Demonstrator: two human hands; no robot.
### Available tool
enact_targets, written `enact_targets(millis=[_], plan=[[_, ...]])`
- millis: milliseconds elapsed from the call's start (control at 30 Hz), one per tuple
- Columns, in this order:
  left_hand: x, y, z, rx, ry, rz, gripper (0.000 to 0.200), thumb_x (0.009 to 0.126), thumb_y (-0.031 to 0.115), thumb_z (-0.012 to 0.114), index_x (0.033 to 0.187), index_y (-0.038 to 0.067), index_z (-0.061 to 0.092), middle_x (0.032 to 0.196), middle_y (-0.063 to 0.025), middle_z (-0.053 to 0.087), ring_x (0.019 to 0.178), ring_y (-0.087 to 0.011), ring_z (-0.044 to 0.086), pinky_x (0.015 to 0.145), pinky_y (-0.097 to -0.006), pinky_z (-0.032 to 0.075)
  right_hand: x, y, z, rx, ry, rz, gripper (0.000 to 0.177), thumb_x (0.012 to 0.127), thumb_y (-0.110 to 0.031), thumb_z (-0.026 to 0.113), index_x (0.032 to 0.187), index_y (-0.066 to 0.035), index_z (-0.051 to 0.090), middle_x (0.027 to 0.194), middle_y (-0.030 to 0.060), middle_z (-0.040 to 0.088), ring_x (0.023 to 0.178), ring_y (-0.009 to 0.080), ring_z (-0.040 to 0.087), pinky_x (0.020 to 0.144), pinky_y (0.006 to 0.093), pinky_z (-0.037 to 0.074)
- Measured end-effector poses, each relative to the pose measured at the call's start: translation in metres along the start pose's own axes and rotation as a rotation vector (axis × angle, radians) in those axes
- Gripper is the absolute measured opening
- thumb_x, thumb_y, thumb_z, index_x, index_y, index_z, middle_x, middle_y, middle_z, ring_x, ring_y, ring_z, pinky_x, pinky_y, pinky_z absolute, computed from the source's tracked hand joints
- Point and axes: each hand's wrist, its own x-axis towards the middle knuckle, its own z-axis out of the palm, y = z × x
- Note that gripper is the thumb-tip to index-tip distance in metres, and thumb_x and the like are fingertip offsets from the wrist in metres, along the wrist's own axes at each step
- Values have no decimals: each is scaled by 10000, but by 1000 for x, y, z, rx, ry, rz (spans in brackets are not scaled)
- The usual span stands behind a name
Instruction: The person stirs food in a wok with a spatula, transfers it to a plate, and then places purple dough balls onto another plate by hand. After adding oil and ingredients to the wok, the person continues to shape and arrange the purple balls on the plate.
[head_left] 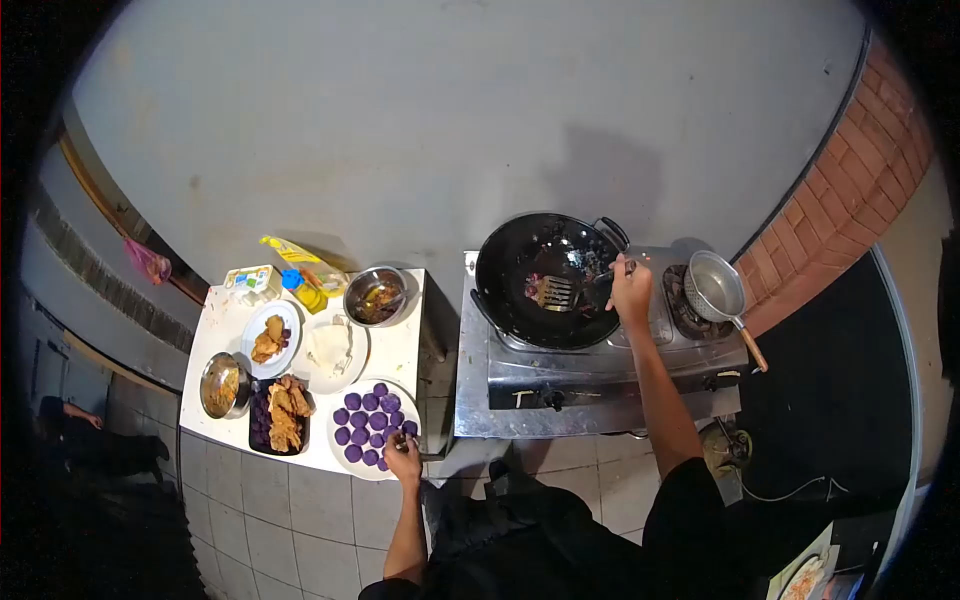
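Observation:
A black wok (510, 265) sits on the left burner of the metal stove. My right hand (630, 290) is closed on the handle of a slotted spatula (558, 292), whose metal head lies inside the wok beside some reddish bits of food. At the lower right rim of a white plate (340, 395) of purple balls (377, 421), my left hand (403, 458) has its fingers closed around something dark that I cannot make out.
A saucepan (714, 286) stands on the right burner. The white table (205, 330) holds metal bowls (376, 297), a black tray of fried food (286, 415), plates and a yellow bottle (305, 291). Another person (90, 440) is at the far left.

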Motion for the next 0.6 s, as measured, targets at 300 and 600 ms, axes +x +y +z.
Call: enact_targets(millis=[300,600], plan=[[-1,0,-14,54,65,32,211,845,92,653,1017,-29,631,817,-146,680,691,-222,665,646,-340,519,2,-14,26,-86,5,27,394,965,-199,528,664,53,561,469,89,505,342,198,542,333,319,410],[-4,3,-15,85,57,5,224,836,89,653,1031,-20,633,844,-152,687,713,-235,672,669,-352,521,9,-3,36,30,-7,80,380,963,-197,524,743,99,616,465,106,525,343,192,544,327,315,424]])
